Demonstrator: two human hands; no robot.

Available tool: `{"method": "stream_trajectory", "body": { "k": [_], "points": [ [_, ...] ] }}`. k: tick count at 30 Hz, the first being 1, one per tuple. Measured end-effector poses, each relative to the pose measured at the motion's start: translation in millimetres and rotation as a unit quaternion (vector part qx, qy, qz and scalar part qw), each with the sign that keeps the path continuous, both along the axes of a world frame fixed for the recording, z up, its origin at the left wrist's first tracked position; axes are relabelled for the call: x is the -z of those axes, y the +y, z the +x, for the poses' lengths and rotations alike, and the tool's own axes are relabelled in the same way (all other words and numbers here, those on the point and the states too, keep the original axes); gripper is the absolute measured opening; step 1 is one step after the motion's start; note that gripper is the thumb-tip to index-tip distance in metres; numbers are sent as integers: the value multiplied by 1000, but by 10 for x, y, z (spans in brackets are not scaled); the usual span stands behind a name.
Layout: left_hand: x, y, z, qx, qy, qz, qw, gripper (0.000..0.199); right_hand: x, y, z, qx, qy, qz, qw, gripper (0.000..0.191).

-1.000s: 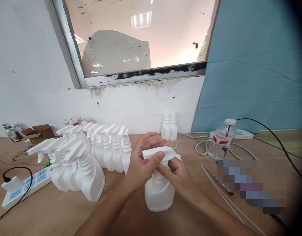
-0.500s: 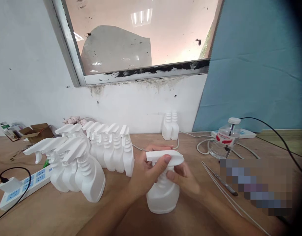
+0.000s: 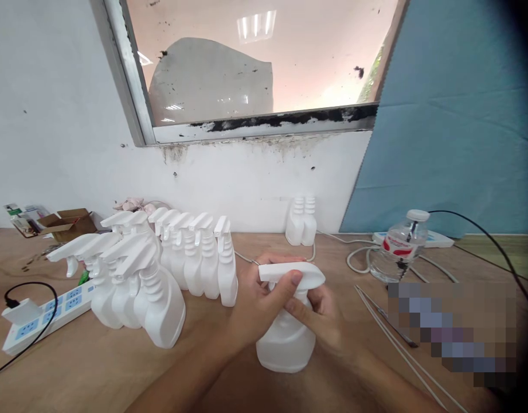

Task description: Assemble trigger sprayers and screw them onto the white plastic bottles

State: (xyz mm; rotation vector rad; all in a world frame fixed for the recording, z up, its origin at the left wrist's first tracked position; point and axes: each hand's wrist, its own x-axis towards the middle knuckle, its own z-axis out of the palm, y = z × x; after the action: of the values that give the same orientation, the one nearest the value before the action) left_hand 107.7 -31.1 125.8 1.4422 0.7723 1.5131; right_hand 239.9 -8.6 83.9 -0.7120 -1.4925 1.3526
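A white spray bottle (image 3: pixel 285 344) stands upright on the brown table (image 3: pixel 221 355) in front of me, its nozzle pointing left. My left hand (image 3: pixel 259 298) is closed round the neck and spray head (image 3: pixel 298 274), with the thumb pressed on the side of the head. From the right, my right hand (image 3: pixel 317 312) wraps the bottle's neck just below the head, thumb across the front. The fingers behind the bottle are partly hidden. To the left stand several white bottles with spray heads (image 3: pixel 164 310), in two groups.
Two headless white bottles (image 3: pixel 301 221) stand by the wall. A clear water bottle (image 3: pixel 399 246), cables and tweezers (image 3: pixel 397 327) lie right. Power strip (image 3: pixel 44 321) and cardboard box (image 3: pixel 70 223) are left. A pixelated patch covers the right front.
The camera view has shifted slightly, moving the scene a little to the right. My right thumb has moved left across the bottle's neck. Both hands stay on the bottle.
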Motion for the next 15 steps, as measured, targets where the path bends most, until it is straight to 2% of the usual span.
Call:
{"method": "stream_trajectory", "body": {
  "k": [3,7,11,15],
  "points": [
    [1,-4,-3,-5,13,2,1000,27,13,4,1,-33,34,4,999,41],
    [5,-5,-10,-17,19,2,1000,31,38,19,7,-13,16,-6,1000,41],
    [2,-10,-12,-15,12,-5,1000,29,49,37,25,-40,38,5,998,44],
    [-6,-21,-13,-10,6,-4,1000,26,20,15,-12,-8,25,11,1000,44]
  ]
}}
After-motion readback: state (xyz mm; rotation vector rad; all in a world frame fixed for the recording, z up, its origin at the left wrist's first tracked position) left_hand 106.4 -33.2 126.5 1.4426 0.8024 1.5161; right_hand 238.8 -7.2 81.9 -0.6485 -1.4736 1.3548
